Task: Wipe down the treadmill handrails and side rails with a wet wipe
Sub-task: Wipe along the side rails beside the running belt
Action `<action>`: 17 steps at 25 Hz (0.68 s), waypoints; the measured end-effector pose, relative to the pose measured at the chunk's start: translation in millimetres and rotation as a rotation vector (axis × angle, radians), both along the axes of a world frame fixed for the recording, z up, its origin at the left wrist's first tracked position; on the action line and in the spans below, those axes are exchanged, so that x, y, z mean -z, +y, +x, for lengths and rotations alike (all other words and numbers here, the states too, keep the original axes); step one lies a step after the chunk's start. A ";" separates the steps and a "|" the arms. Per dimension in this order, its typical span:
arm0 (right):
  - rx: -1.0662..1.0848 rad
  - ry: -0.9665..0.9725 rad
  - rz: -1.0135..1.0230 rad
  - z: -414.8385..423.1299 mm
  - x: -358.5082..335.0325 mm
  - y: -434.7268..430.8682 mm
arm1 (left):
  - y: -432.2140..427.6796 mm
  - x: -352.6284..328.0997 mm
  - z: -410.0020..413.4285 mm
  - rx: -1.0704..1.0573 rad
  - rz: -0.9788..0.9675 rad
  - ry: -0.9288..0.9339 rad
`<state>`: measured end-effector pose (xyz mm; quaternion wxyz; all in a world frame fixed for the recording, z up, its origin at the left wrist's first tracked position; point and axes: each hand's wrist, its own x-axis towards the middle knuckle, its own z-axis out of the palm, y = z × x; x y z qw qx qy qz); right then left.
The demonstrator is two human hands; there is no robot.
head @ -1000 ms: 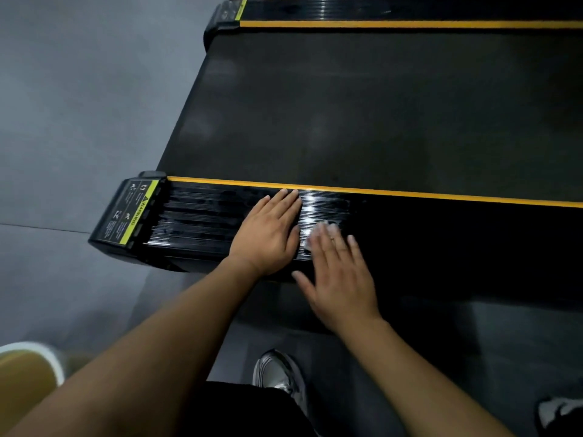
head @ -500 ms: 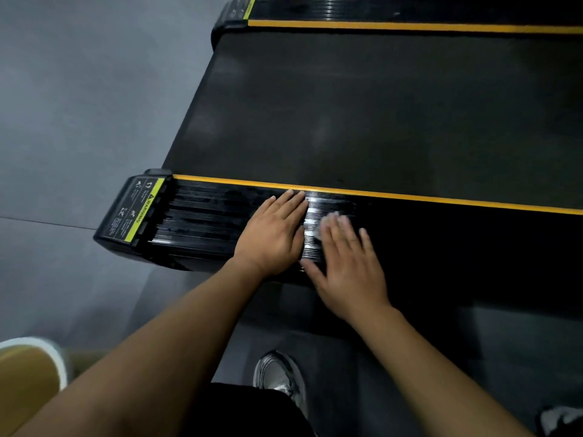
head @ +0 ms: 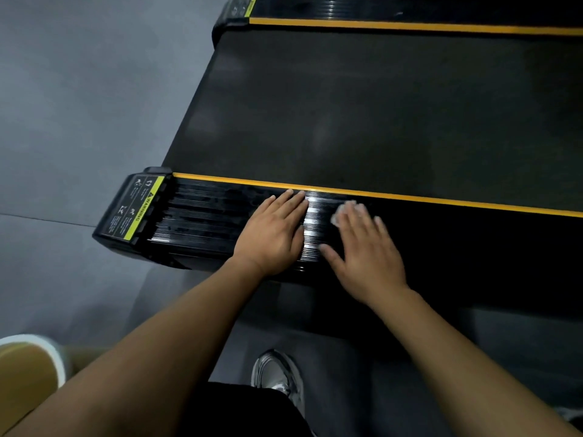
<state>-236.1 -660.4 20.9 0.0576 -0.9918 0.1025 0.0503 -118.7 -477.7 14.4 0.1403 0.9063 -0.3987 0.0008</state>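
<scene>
Left hand point(head: 274, 234) flat, fingers straight and together, pressing on near side rail point(head: 205, 216), fingertips toward 12 o'clock. Rail's long axis runs 9 to 3 o'clock, its capped end with warning label point(head: 138, 209) pointing to 9. Right hand point(head: 366, 257) beside it, also flat, fingers straight and slightly spread, pressing wet wipe point(head: 342, 212) onto the rail. Wipe shows under the fingertips, at the hand's 11 o'clock.

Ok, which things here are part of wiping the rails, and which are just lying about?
In the job: wet wipe, right hand, left hand, near side rail, far side rail.
Just there: white-rimmed container, shoe, running belt.
</scene>
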 end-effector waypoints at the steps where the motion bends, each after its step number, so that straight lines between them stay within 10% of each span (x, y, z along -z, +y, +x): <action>1: 0.079 -0.026 -0.004 -14.8 0.1 -13.8 | 0.2 -0.3 -0.5 -0.003 0.004 -0.001; 17: 0.242 0.086 -0.003 -34.4 -16.2 -60.5 | -0.4 0.9 0.2 0.009 0.025 -0.011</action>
